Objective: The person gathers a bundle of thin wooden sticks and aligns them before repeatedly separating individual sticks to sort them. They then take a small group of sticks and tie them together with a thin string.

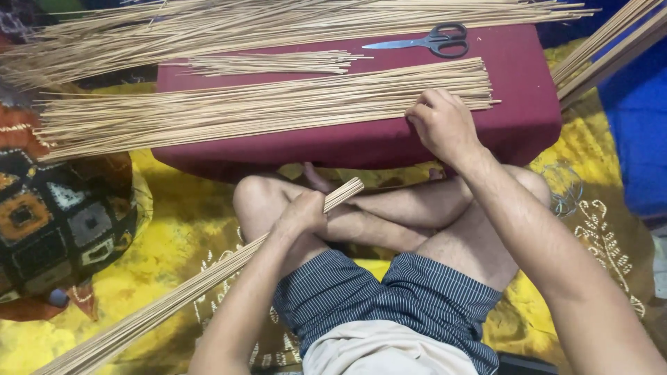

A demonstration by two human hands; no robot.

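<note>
Yellow patterned cloth (pixel 174 236) covers the floor where we sit cross-legged, and before our knees stands a low maroon cushion (pixel 528 90) that serves as our bench. Across its top lies a flat row of thin pale sticks (pixel 264 107), their long axis running left to right, with the right-hand ends roughly level near the cushion's right side. A shorter, smaller lot of sticks (pixel 271 62) lies behind it, and black-handled scissors (pixel 431 40) rest at the far edge. Beyond the cushion a big loose heap of longer sticks (pixel 208 24) spreads across the back.

Our right hand (pixel 441 125) rests on the right end of the flat row, fingers curled down over the stick tips; we cannot tell whether it pinches any stick or only presses on them. Our left hand (pixel 302 212) is closed in a fist round a held bundle of sticks (pixel 160 302), gripping it close to its upper end above our left knee. That bundle slants from lower left up to the right, so its cut end points toward the cushion's front edge, at an angle to the row on top. The right hand is plainly the nearer one to the row, the left lying below and short of the cushion. A patchwork cushion (pixel 55 215) sits at our left.
</note>
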